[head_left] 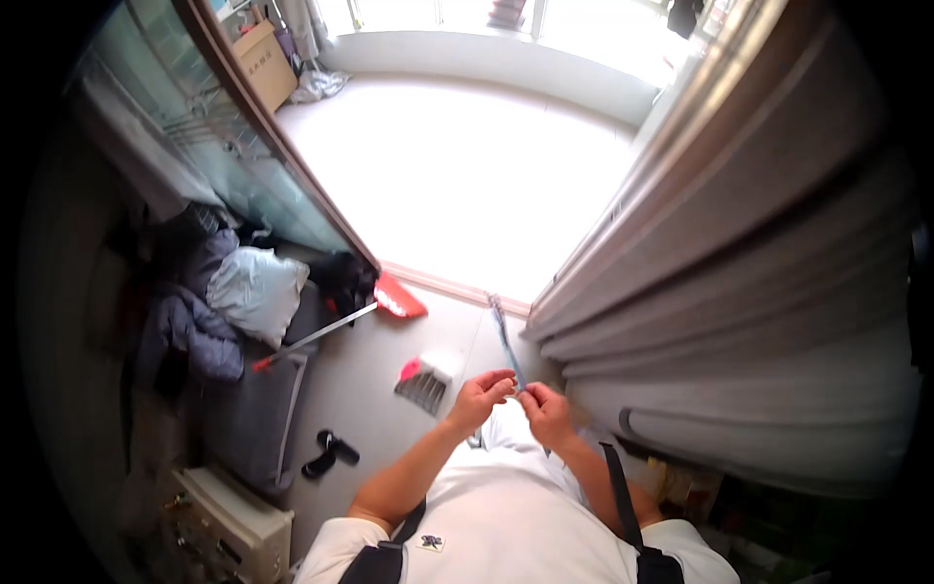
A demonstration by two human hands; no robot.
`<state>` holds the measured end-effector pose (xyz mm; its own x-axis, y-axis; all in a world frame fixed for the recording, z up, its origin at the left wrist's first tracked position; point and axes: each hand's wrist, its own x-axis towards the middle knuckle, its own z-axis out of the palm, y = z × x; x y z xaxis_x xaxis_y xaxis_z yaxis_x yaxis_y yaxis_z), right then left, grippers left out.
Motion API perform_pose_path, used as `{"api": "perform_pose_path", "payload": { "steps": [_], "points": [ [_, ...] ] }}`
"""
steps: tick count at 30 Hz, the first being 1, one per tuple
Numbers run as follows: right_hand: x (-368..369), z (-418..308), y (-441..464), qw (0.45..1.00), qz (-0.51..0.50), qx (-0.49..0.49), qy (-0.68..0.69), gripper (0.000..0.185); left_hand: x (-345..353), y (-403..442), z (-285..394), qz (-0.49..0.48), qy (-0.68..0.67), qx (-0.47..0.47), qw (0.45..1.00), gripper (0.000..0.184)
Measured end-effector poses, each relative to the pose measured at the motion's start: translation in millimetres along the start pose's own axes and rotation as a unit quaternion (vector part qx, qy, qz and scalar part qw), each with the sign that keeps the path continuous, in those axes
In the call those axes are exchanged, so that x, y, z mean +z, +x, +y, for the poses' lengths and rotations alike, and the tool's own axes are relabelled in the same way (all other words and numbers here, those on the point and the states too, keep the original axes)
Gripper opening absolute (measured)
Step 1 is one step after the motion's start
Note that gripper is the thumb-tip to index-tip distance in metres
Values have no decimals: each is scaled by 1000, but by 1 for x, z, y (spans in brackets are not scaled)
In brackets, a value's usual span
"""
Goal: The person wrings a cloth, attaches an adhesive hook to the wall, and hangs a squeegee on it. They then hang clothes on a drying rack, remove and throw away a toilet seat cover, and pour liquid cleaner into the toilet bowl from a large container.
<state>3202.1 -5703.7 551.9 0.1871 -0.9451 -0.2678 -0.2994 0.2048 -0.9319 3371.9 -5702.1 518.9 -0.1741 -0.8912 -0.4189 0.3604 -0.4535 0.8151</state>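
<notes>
My right hand (548,413) is closed around the near end of a thin bluish-grey rod (505,341). The rod slants away over the floor, and its far end looks frayed or bunched near the door sill. Close beside it, my left hand (477,401) has its fingers bent and thumb drawn in near the rod's near end; anything pinched there is too small to make out. On the floor ahead and to the left lies a pink and white piece with grey ribs (424,387). Beyond that is a red dustpan (399,297) with a long pale handle.
A sliding glass door (263,175) opens onto a bright balcony floor (448,165). Grey curtains (720,253) hang at right. At left, clothes and a pale cushion (258,292) lie on a grey seat, with black slippers (329,454) and a cream cabinet (238,516) nearer me.
</notes>
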Motion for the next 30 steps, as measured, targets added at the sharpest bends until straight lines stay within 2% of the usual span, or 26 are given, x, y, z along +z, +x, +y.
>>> {"api": "perform_pose_path", "payload": {
  "steps": [1, 4, 8, 10, 13, 14, 16, 18, 19, 20, 22, 23, 24, 25, 26, 28, 30],
  "points": [
    [0, -17, 27, 998, -8, -32, -56, 16, -1, 27, 14, 10, -42, 14, 999, 32],
    [4, -29, 109, 994, -13, -100, -35, 19, -5, 107, 64, 71, -86, 34, 993, 20],
    [-13, -57, 219, 996, -81, -32, -37, 22, -15, 202, 132, 161, -67, 75, 982, 18],
    [-31, -71, 258, 992, -80, -72, -64, 20, -10, 240, 173, 171, -70, 108, 977, 15],
    [-52, -90, 323, 961, 7, -250, -121, 18, -6, 308, 222, 176, -104, 90, 975, 12],
    [-59, -91, 338, 960, 13, -254, -114, 19, 2, 323, 236, 169, -107, 85, 976, 12],
    [-77, -88, 373, 991, -91, -70, 69, 23, 17, 366, 259, 143, -102, 53, 983, 11],
    [-88, -70, 407, 965, -113, 71, 228, 27, 31, 410, 279, 103, -68, 17, 992, 12],
    [-97, -80, 417, 952, -91, 76, 282, 28, 41, 431, 287, 78, -60, 0, 995, 12],
    [-106, -70, 432, 959, -95, 63, 258, 30, 51, 452, 295, 50, -51, -16, 997, 13],
    [-108, -95, 433, 973, -38, 53, 223, 29, 57, 494, 300, -34, -9, -48, 998, 17],
    [-105, -99, 439, 961, -11, 61, 269, 29, 63, 512, 308, -66, 1, -58, 996, 19],
    [-100, -93, 450, 946, 16, 67, 316, 29, 70, 531, 316, -99, 12, -70, 993, 20],
    [-96, -77, 464, 930, 86, 78, 348, 35, 78, 550, 321, -114, 25, -77, 990, 21],
    [-104, -72, 478, 915, 101, 103, 376, 31, 88, 571, 327, -131, 39, -83, 987, 22],
    [-125, -138, 499, 850, 187, 121, 478, 29, 108, 602, 351, -170, 66, -91, 979, 22],
    [-127, -157, 538, 818, 191, 61, 539, 27, 113, 640, 371, -230, 76, -110, 964, 23]
  ]
}}
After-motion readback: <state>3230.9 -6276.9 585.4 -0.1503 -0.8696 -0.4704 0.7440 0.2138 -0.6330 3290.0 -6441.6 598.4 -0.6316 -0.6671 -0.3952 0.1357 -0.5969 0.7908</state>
